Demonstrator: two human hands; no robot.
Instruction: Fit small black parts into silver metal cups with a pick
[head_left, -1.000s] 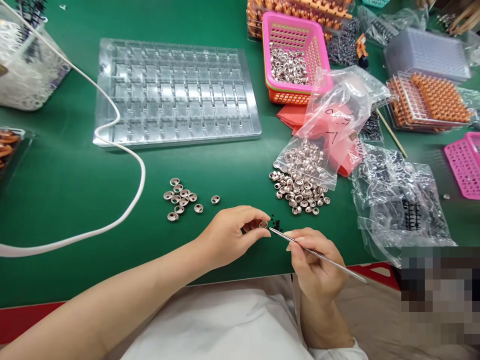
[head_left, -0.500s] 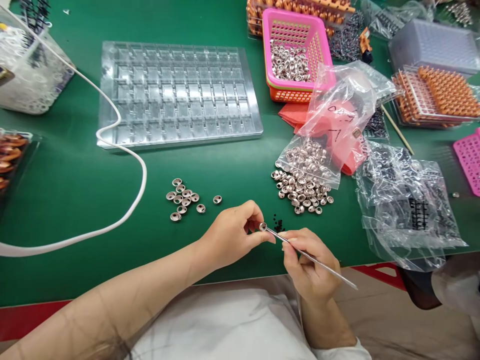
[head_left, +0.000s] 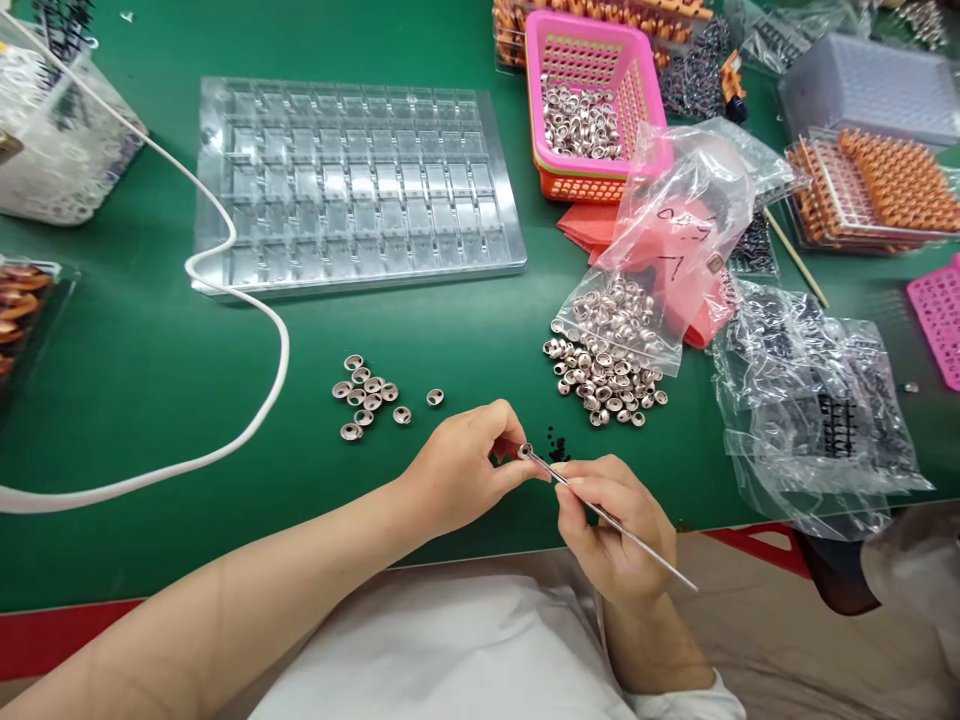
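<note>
My left hand (head_left: 469,465) pinches a small silvery metal cup (head_left: 525,452) between its fingertips. My right hand (head_left: 619,525) grips a pair of slim metal tweezers (head_left: 622,533), their tip at the mouth of that cup. Whether the tip holds anything is too small to see. Just beyond the fingers lie several tiny black pieces (head_left: 558,446). Loose metal cups (head_left: 373,390) sit left of my left hand. A larger pile of the same cups (head_left: 607,385) spills from a clear plastic bag (head_left: 660,340), up and to the right.
A clear compartment tray (head_left: 360,190) lies at the back, a white cable (head_left: 281,350) over its left edge. Pink basket (head_left: 536,130) of metal parts, bagged black parts (head_left: 832,420) and orange parts (head_left: 900,185) stand to the right. A tub of white rings (head_left: 64,150) is far left.
My right hand has shifted slightly left, and the tweezers' tip has come further into the cup at a steeper slant. My left hand keeps its hold almost unmoved.
</note>
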